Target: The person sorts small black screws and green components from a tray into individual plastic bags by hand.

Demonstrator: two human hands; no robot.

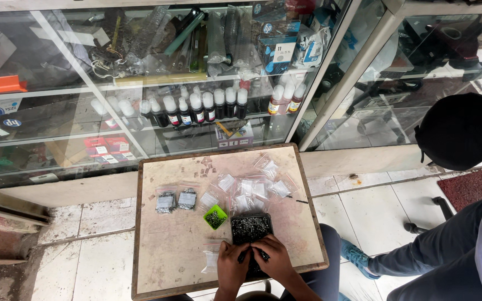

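Fingers [250, 252] of both hands at black tray [250, 228] near edge; touching.

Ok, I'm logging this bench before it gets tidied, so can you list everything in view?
Small table: one, beige top with brown rim, centre.
Black tray: one, filled with small dark parts, near edge of the table.
Green tub: one, holding dark bits, left of the tray.
Filled bags: two, clear with dark parts, left on the table.
Empty clear bags: a loose pile, count unclear, behind the tray.
Ink bottles: a row, white caps, glass cabinet shelf.
Other person: one, black cap, grey clothes, right.
Blue shoe: one, on the floor tiles.
Left hand: at the tray's near edge.
Right hand: on the tray.
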